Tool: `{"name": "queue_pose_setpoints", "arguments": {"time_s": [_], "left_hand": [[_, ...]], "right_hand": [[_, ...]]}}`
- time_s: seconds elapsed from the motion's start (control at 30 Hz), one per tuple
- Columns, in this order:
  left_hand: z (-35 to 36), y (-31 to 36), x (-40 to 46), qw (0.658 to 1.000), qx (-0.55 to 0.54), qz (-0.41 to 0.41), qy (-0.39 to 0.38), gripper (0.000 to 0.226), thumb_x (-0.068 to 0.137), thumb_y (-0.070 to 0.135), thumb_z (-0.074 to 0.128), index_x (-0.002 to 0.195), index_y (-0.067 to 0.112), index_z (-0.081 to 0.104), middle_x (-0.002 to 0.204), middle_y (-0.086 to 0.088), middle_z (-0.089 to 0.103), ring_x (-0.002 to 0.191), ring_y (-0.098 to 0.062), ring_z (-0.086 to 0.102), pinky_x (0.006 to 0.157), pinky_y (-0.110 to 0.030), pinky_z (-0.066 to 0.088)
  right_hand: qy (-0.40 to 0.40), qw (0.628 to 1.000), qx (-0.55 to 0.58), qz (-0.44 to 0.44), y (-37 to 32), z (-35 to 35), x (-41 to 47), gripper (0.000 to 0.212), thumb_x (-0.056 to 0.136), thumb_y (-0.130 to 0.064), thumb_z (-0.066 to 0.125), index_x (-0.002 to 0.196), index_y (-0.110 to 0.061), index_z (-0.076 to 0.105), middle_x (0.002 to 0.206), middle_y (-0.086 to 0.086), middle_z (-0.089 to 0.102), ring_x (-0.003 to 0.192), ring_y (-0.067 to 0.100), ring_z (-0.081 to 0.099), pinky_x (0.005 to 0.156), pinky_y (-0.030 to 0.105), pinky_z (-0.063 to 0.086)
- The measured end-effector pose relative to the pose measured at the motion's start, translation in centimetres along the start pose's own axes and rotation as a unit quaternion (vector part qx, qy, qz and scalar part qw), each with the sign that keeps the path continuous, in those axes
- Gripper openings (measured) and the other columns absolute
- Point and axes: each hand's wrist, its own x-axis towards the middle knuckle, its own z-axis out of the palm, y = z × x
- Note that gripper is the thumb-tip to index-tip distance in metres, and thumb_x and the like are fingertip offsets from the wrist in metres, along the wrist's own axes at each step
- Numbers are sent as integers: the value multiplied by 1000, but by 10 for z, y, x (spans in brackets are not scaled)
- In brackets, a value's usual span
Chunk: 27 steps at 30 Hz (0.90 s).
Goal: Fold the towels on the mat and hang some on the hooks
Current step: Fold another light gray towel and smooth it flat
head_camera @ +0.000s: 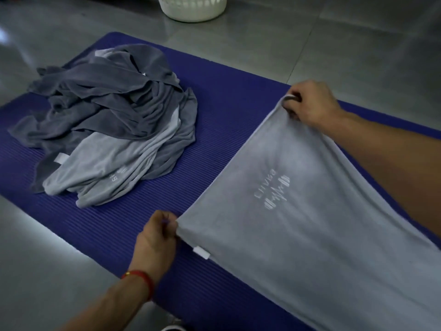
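Pinching the near-left corner of the light grey towel [298, 223], left hand [156, 237], low centre of the frame, thumb and fingers closed on the hem, red thread bracelet [140, 278] at the wrist, forearm running down to the bottom left. Gripping the far corner, right hand [310, 103], upper right, fingers curled around a bunched bit of edge, forearm slanting off to the right border. Stretched taut between the two grips, that short edge, the rest of the towel trailing toward the lower right over the purple mat [226, 111], embroidered logo [276, 189] facing up, small white tag [201, 252] sticking out just below the left hand. Looks like the opening of a fold: spread and squared up, no crease visible yet. Next call, most likely: both corners carried together toward the lower right to meet the other end, hems kept level so the halves match. Waiting in the upper left, a tangled pile of towels [112, 120], dark and pale grey, all unfolded. At the top edge, on the grey floor tiles [346, 44], a white laundry basket [192, 8]. No hooks anywhere in shot.
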Motion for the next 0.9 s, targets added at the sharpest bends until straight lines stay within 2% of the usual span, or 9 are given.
{"name": "queue_pose_setpoints", "arguments": {"time_s": [0.07, 0.17, 0.27, 0.33, 0.43, 0.5, 0.6, 0.77, 0.9], "left_hand": [[-12, 0, 8, 999, 40, 34, -3, 15, 104, 14, 50, 95, 22, 59, 77, 1, 67, 65, -13, 62, 57, -20, 48], [-21, -11, 13, 993, 100, 63, 9, 13, 103, 10, 49, 102, 22, 56, 76, 3, 67, 62, -12, 62, 55, -16, 47], [-25, -29, 20, 993, 113, 37, 22, 15, 102, 8, 50, 106, 22, 52, 76, 0, 68, 64, -14, 64, 56, -17, 45], [-26, -35, 25, 993, 117, 14, 4, 14, 102, 9, 48, 109, 21, 49, 83, -3, 68, 70, -19, 66, 62, -27, 52], [-22, -42, 29, 987, 160, 16, -22, 14, 101, 10, 50, 112, 20, 47, 92, -7, 65, 75, -21, 64, 71, -40, 57], [-17, -42, 28, 977, 199, 74, 0, 18, 98, 13, 54, 114, 20, 50, 106, -6, 60, 85, -20, 59, 76, -42, 54], [-2, -34, 15, 911, 318, 262, 5, 32, 87, 25, 52, 117, 16, 57, 114, -7, 52, 91, -24, 52, 71, -43, 51], [68, -11, -39, 781, 264, 523, -217, 36, 79, 24, 62, 115, 26, 62, 113, -1, 60, 93, -21, 60, 74, -35, 52], [117, -9, -69, 659, 240, 637, -319, 29, 80, 18, 66, 106, 28, 68, 112, 4, 64, 98, -19, 63, 81, -35, 49]], "right_hand": [[-19, 1000, -9, -19, -20, 17, 20, 11, 94, -18, 61, 95, -13, 71, 96, 9, 71, 95, 30, 65, 80, 34, 49], [-56, 998, -19, -7, -37, 60, 31, 14, 96, -14, 57, 101, -11, 70, 111, 12, 69, 104, 31, 62, 86, 38, 49], [-96, 995, -26, 2, -36, 105, 25, 19, 98, -11, 55, 109, -9, 70, 121, 15, 63, 113, 33, 59, 92, 38, 47], [-159, 987, -23, -18, -32, 126, 20, 28, 99, -14, 54, 126, -13, 64, 137, 13, 54, 130, 31, 52, 106, 37, 41], [-254, 965, -21, -64, -23, 142, -3, 56, 100, -14, 49, 154, -26, 39, 167, 6, 19, 154, 23, 22, 123, 35, 20], [-253, 962, -35, -97, -11, 144, -30, 61, 100, -16, 46, 156, -35, 31, 170, -5, 8, 155, 19, 18, 125, 38, 20], [-231, 957, -82, -154, 17, 135, -87, 59, 102, -22, 43, 157, -38, 30, 171, -4, 10, 155, 20, 18, 125, 43, 20], [-225, 932, -142, -245, 79, 67, -213, 42, 99, -35, 37, 136, -25, 53, 143, 6, 55, 124, 30, 59, 103, 45, 51], [-274, 947, -143, -89, 114, -11, -322, 23, 102, -39, 44, 114, -29, 60, 110, -10, 62, 95, 16, 63, 84, 32, 54]]}}
